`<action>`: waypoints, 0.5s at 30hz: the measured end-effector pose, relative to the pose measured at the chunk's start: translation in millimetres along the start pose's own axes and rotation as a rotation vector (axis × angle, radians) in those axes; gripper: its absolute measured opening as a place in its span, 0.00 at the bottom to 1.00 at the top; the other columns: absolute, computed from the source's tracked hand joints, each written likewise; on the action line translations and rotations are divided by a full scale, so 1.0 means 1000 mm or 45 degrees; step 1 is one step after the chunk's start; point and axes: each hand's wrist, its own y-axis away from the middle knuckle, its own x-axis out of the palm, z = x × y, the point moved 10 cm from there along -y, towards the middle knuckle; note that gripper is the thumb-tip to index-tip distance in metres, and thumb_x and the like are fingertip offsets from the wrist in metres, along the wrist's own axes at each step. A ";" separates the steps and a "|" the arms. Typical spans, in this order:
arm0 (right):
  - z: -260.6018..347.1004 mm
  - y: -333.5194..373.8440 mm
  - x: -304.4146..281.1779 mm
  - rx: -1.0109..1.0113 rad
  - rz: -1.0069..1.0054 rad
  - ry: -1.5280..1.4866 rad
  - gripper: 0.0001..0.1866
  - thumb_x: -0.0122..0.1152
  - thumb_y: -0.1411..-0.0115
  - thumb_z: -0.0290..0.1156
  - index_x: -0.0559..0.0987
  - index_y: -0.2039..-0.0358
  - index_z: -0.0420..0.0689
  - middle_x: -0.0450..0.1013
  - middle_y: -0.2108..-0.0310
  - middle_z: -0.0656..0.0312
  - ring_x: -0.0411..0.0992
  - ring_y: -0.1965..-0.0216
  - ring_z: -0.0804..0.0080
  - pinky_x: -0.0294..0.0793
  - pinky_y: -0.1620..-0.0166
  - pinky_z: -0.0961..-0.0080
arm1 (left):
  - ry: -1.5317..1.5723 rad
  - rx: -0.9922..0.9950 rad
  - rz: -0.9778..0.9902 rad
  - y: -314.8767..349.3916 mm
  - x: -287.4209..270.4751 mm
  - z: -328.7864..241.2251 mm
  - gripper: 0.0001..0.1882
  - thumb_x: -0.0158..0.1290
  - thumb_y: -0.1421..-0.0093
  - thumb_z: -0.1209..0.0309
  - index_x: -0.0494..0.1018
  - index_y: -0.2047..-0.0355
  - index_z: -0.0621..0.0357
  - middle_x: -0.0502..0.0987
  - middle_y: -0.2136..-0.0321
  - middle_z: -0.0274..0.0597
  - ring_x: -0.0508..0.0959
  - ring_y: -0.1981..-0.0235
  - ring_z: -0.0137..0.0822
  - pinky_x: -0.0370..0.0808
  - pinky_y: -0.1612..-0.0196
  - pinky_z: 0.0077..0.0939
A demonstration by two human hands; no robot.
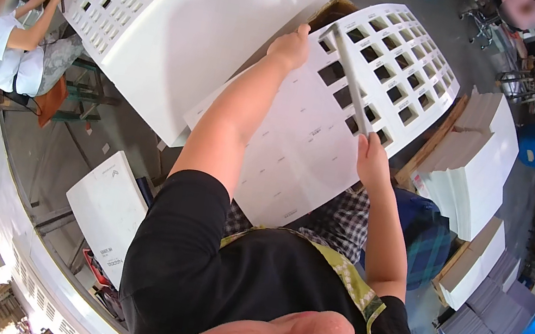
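A large white sheet (pixel 285 149) lies in front of me, its near part whole and marked with small print. Its far right part has rows of rectangular cutouts (pixel 400 62). My left hand (pixel 290 49) is closed at the sheet's left edge, with the fingers mostly hidden. In my right hand (pixel 372 160) I pinch the near end of a long, narrow pale grey strip (pixel 353 75). The strip slants away over the cutouts, and its far end rests near the sheet's left edge; its material I cannot tell.
Left of my sheet, a wide white board (pixel 221 23) spreads out. Beyond it another person (pixel 13 43) sits and handles a similar board with cutouts (pixel 113 7). Stacked white boards (pixel 472 164) stand on the right, and a white carton (pixel 108 210) is at the lower left.
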 end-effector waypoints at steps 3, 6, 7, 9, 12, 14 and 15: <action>0.009 0.008 -0.022 -0.009 -0.090 -0.189 0.17 0.42 0.34 0.41 0.66 0.69 0.38 0.71 0.75 0.41 0.69 0.71 0.39 0.66 0.68 0.50 | 0.017 -0.007 -0.001 0.004 -0.004 -0.002 0.19 0.29 0.37 0.70 0.54 0.45 0.57 0.69 0.48 0.57 0.71 0.49 0.53 0.68 0.47 0.43; -0.019 -0.001 0.002 0.030 0.051 0.013 0.17 0.42 0.34 0.41 0.66 0.69 0.37 0.71 0.75 0.41 0.69 0.72 0.39 0.67 0.69 0.53 | 0.046 -0.008 -0.002 0.001 -0.004 -0.004 0.19 0.30 0.37 0.70 0.55 0.46 0.57 0.68 0.48 0.58 0.72 0.50 0.54 0.68 0.47 0.43; -0.026 -0.005 0.011 0.033 0.105 0.097 0.17 0.42 0.34 0.40 0.66 0.69 0.37 0.71 0.75 0.41 0.68 0.72 0.39 0.67 0.69 0.54 | 0.052 -0.004 -0.001 -0.001 -0.001 -0.004 0.18 0.30 0.37 0.71 0.55 0.47 0.57 0.68 0.48 0.58 0.72 0.50 0.54 0.68 0.47 0.43; -0.022 -0.008 0.006 0.004 0.041 0.000 0.18 0.43 0.34 0.40 0.66 0.70 0.36 0.70 0.77 0.42 0.68 0.73 0.39 0.67 0.69 0.54 | 0.003 0.031 -0.023 -0.009 0.004 -0.001 0.17 0.32 0.38 0.71 0.56 0.48 0.56 0.70 0.51 0.57 0.71 0.49 0.53 0.68 0.47 0.44; -0.012 0.005 -0.024 0.024 -0.096 -0.220 0.17 0.43 0.34 0.40 0.66 0.71 0.37 0.68 0.80 0.46 0.67 0.77 0.46 0.66 0.72 0.59 | -0.091 0.170 -0.249 -0.012 0.001 -0.005 0.15 0.34 0.39 0.72 0.60 0.51 0.55 0.74 0.57 0.52 0.70 0.49 0.50 0.67 0.49 0.47; -0.017 0.024 -0.047 -0.029 -0.248 -0.413 0.16 0.43 0.34 0.39 0.65 0.71 0.39 0.66 0.83 0.51 0.67 0.80 0.56 0.66 0.74 0.64 | -0.220 0.360 -0.444 -0.007 -0.008 -0.025 0.13 0.37 0.40 0.71 0.63 0.54 0.55 0.75 0.61 0.48 0.69 0.49 0.48 0.66 0.50 0.48; -0.026 0.033 -0.048 -0.001 -0.256 -0.527 0.16 0.43 0.34 0.40 0.65 0.72 0.41 0.64 0.83 0.58 0.65 0.81 0.66 0.64 0.76 0.70 | -0.317 0.495 -0.536 0.003 -0.014 -0.044 0.12 0.39 0.41 0.70 0.65 0.56 0.54 0.75 0.63 0.46 0.69 0.50 0.46 0.65 0.51 0.48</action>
